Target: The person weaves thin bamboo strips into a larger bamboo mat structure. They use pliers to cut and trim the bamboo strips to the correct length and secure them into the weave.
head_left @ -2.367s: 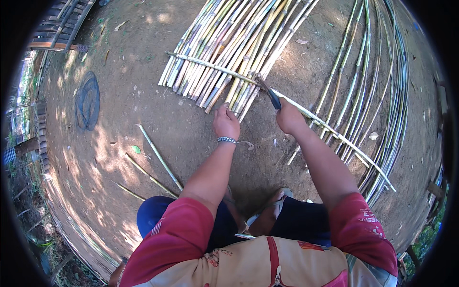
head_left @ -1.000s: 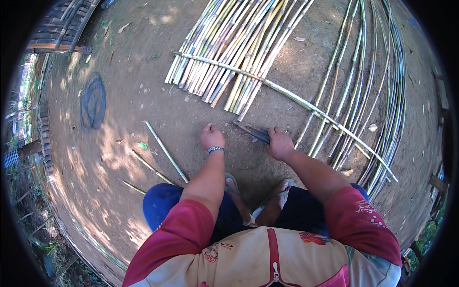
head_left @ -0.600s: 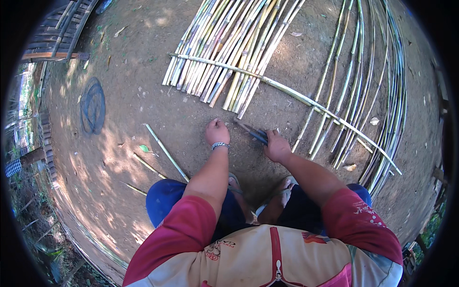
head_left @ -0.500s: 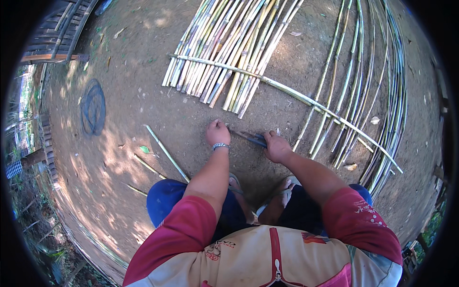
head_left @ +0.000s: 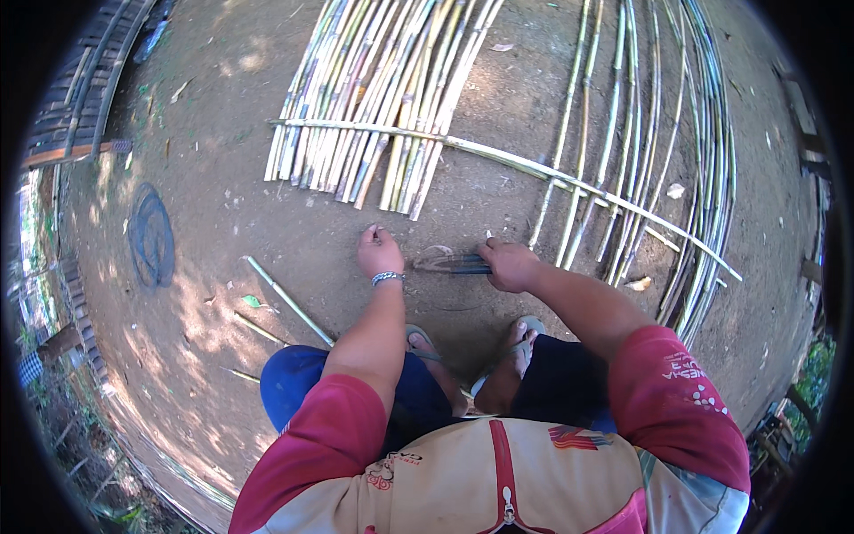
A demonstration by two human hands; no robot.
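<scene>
Knife (head_left: pixel 452 263) with a blue handle lies low over the dirt ground (head_left: pixel 267 222), gripped in the right hand (head_left: pixel 509 265); its fingers are wrapped tight round the handle, and the blade sticks out leftward past the knuckles toward the left hand (head_left: pixel 379 251). Blade tip sits just beside the left hand's thumb side, in the gap between both hands. Left hand is down at the ground, fingers curled and pinched narrow at the soil; whether they hold anything cannot be told. A silver bracelet (head_left: pixel 386 278) sits on that wrist.

Beyond the fingertips of both hands, well apart, a bundle of bamboo strips (head_left: pixel 382 98) lies side by side, with one long crosswise strip (head_left: pixel 498 160) laid over them and running out past the right hand's far side. More curved strips (head_left: pixel 694 151) fan out to the right of the right hand. A loose green stick (head_left: pixel 286 301) lies left of the left wrist. Sandalled feet (head_left: pixel 520 343) rest just behind the hands.
</scene>
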